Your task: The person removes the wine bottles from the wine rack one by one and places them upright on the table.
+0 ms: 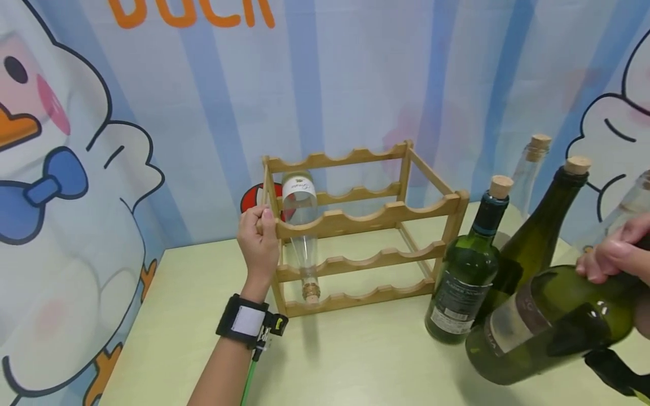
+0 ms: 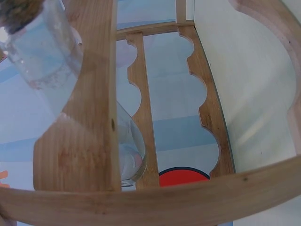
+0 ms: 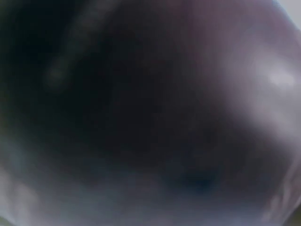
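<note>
My left hand (image 1: 260, 242) grips the front left post of a wooden wine rack (image 1: 368, 217). A clear glass bottle (image 1: 304, 203) with a white label lies in the rack's leftmost slot, its corked neck sloping down toward the front. At the right edge, my right hand (image 1: 622, 254) holds a green wine bottle (image 1: 540, 318) by its neck end, tilted with the base toward the lower left. The neck itself is largely hidden. In the left wrist view the rack rail (image 2: 96, 108) and the glass bottle (image 2: 51, 56) appear close up; the right wrist view is dark and blurred.
To the right of the rack stand corked bottles: a green one with a dark label (image 1: 459, 296), a taller green one (image 1: 538, 234) and a clear one (image 1: 525, 175). Another clear bottle (image 1: 627, 203) is partly cut off. A duck-print curtain (image 1: 345, 79) hangs behind the pale table (image 1: 355, 361).
</note>
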`<move>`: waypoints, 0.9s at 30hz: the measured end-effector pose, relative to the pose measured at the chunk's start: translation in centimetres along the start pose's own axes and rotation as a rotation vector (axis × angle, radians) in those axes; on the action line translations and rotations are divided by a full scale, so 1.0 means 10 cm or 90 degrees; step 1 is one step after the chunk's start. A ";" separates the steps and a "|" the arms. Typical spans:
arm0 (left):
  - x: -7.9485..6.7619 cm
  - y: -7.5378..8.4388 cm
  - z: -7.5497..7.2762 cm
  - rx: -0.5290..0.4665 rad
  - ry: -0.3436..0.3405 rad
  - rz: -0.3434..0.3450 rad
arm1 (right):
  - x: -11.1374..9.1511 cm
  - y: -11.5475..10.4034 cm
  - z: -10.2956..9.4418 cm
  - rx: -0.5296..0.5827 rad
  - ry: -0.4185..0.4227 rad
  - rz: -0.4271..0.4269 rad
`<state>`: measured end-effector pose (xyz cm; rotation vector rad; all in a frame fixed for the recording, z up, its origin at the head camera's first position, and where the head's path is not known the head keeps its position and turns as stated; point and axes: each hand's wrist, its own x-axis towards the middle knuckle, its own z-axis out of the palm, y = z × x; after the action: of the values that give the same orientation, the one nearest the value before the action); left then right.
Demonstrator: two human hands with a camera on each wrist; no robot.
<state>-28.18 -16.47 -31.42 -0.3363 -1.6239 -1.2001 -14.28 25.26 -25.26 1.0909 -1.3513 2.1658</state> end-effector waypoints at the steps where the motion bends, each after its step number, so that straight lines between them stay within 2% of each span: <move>1: 0.00 0.00 0.00 0.001 -0.001 0.001 | -0.01 0.02 -0.01 -0.035 0.013 -0.001; 7: 0.00 0.00 0.00 0.010 -0.002 -0.005 | -0.02 0.12 0.03 -0.171 0.072 0.023; 12: 0.00 0.00 -0.01 0.014 -0.005 -0.006 | -0.06 0.22 0.03 -0.155 0.105 0.044; 21: 0.00 0.01 -0.01 0.032 -0.013 0.002 | -0.14 0.33 -0.07 -0.222 0.163 0.065; 27: 0.00 0.02 -0.01 0.038 -0.012 -0.003 | -0.15 0.37 -0.12 -0.269 0.192 0.141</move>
<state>-28.00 -16.52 -31.30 -0.3075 -1.6737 -1.1523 -16.24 24.65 -28.92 0.4567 -1.7357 1.9521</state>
